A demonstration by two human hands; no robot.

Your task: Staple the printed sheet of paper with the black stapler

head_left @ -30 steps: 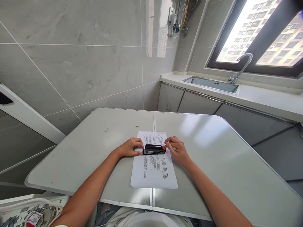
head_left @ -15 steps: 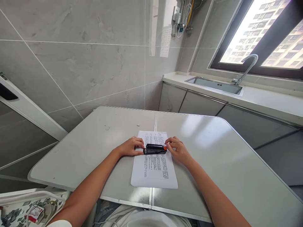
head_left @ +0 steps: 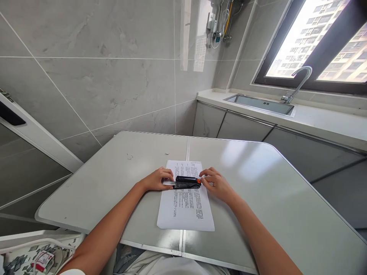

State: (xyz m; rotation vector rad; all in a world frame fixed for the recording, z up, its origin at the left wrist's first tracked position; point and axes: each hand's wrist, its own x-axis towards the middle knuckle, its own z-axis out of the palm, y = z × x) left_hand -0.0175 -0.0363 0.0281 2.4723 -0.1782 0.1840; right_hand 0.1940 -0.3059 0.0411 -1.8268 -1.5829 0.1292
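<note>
My L hand [head_left: 157, 179] curls round the stapler's [head_left: 185, 179] metal strip [head_left: 168, 183], R hand [head_left: 217, 184] by its orange end [head_left: 198, 181], can't tell if either grips, so loose fingers might drop it.

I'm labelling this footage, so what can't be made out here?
All in the head view:
Print on the paper: too small to read.
Paper directly behind the stapler: hidden by it.
Whether the stapler holds staples: too small to tell.
Rest of the window: cut off by top and right edges.
</note>
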